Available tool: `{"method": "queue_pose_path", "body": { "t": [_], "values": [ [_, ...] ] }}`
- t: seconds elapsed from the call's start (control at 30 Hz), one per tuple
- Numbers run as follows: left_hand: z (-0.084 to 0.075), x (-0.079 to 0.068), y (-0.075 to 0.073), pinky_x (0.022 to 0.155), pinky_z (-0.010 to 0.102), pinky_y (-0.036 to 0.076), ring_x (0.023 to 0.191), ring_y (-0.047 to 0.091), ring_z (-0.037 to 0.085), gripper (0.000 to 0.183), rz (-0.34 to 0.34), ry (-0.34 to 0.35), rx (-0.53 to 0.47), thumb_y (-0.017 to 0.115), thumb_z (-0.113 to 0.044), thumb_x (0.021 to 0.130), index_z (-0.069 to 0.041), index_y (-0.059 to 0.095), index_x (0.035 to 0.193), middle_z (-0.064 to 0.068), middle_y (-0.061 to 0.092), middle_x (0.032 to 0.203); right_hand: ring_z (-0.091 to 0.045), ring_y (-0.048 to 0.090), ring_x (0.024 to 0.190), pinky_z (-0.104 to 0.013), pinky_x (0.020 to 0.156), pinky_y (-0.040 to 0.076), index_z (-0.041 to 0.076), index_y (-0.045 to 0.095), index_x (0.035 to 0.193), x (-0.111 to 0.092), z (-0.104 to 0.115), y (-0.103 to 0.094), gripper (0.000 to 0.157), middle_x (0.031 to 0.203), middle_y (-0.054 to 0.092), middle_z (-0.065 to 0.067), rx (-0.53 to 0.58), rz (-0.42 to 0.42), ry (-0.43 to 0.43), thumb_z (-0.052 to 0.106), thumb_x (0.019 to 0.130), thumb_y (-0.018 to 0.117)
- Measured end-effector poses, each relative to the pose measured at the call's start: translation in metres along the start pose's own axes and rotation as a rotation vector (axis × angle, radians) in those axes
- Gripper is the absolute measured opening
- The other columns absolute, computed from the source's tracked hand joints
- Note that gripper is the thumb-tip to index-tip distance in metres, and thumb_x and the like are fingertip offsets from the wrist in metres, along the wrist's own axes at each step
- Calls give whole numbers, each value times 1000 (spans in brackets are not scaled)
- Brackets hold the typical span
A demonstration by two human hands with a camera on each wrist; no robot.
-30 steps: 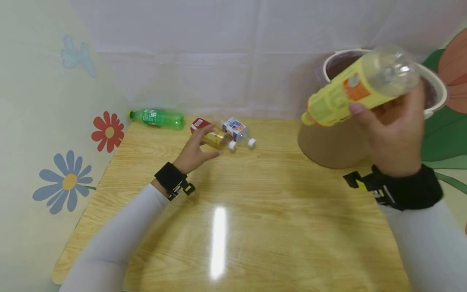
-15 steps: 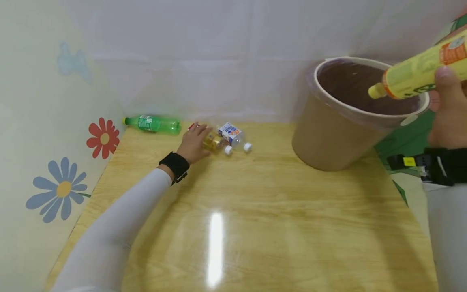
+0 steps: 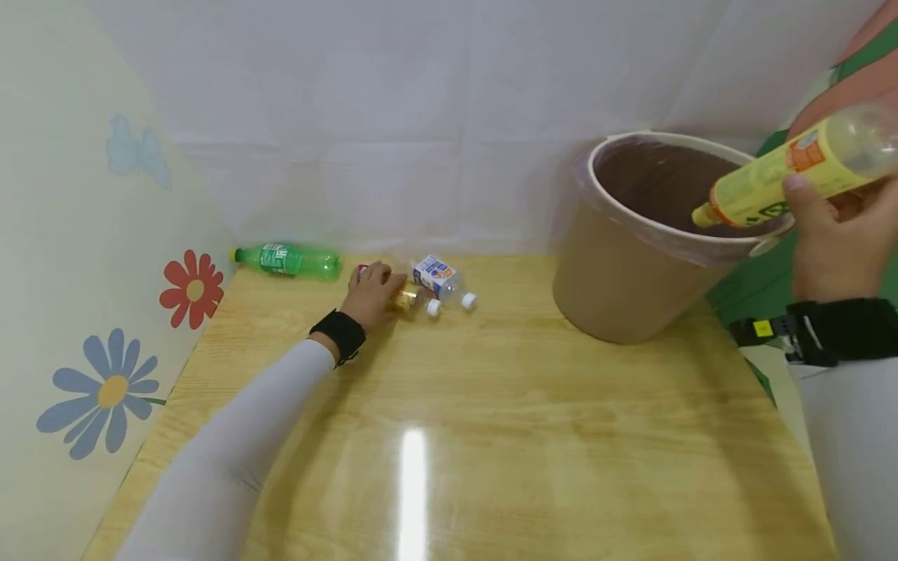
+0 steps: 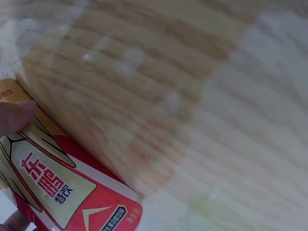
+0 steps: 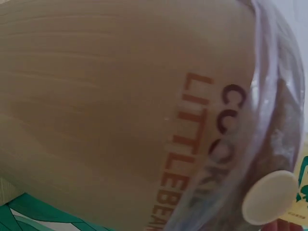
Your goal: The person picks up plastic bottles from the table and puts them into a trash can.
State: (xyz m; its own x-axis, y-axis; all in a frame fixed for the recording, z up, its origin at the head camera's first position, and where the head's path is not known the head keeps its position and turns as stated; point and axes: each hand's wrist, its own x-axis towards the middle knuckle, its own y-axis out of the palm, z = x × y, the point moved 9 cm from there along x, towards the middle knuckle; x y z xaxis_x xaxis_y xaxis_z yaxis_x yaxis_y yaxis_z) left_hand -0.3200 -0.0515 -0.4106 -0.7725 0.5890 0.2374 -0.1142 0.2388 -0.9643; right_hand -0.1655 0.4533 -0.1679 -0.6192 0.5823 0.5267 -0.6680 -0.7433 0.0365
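My left hand [image 3: 369, 296] grips a small red-and-gold drink bottle [image 3: 407, 298] with a white cap, lying at the back of the table. In the left wrist view the thumb lies on the gold part of the bottle's label [image 4: 57, 187], with a fingertip on its other side. My right hand [image 3: 838, 234] holds a clear bottle with a yellow label [image 3: 779, 179], tilted cap-down over the brown trash bin [image 3: 617, 273]. The bin's outer wall [image 5: 106, 106] fills most of the right wrist view, with only an edge of the yellow label showing.
A clear bottle with a white-and-blue label [image 3: 438, 276] lies just right of the gripped one. Farther left lies a green bottle [image 3: 298, 261] against the wall. A plastic liner folds over the bin's rim [image 5: 274, 86]. The wooden table [image 3: 547, 436] meets painted walls.
My left hand has closed around the red-and-gold bottle. My right hand swung right with the yellow-labelled bottle, then came partly back, its cap end now at the bin's mouth. The head view has shifted.
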Motion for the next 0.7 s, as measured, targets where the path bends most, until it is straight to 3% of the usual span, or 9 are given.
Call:
{"method": "queue_pose_path", "body": {
  "t": [0.17,0.37,0.53,0.7],
  "values": [
    [-2,0,-6,102,62,16,117,36,36,66,-39,43,26,80,-29,73,-19,48,129,16,39,123,-13,42,121,-23,101,30,17,39,138,1,0,3,55,133,45,-3,-187,-8,-8,14,89,65],
    [-2,-3,-23,104,57,15,121,34,33,72,-76,-2,-32,81,-33,73,-18,45,134,16,39,127,-10,40,118,-18,97,31,18,36,140,-5,5,11,63,131,43,-1,-249,8,25,16,85,68],
    [-17,-8,-51,104,55,20,118,38,29,75,-194,-7,-146,80,-33,72,-17,44,136,13,42,128,-13,36,121,-24,104,26,13,37,137,-29,28,34,71,131,41,-1,-255,62,-140,17,75,72],
    [-50,-16,-76,94,47,36,110,44,25,73,-312,45,-331,78,-34,73,-17,45,135,10,44,126,-22,39,120,-31,105,28,3,43,131,-84,58,83,62,129,44,-7,-117,243,-337,7,74,67]
  ]
}}
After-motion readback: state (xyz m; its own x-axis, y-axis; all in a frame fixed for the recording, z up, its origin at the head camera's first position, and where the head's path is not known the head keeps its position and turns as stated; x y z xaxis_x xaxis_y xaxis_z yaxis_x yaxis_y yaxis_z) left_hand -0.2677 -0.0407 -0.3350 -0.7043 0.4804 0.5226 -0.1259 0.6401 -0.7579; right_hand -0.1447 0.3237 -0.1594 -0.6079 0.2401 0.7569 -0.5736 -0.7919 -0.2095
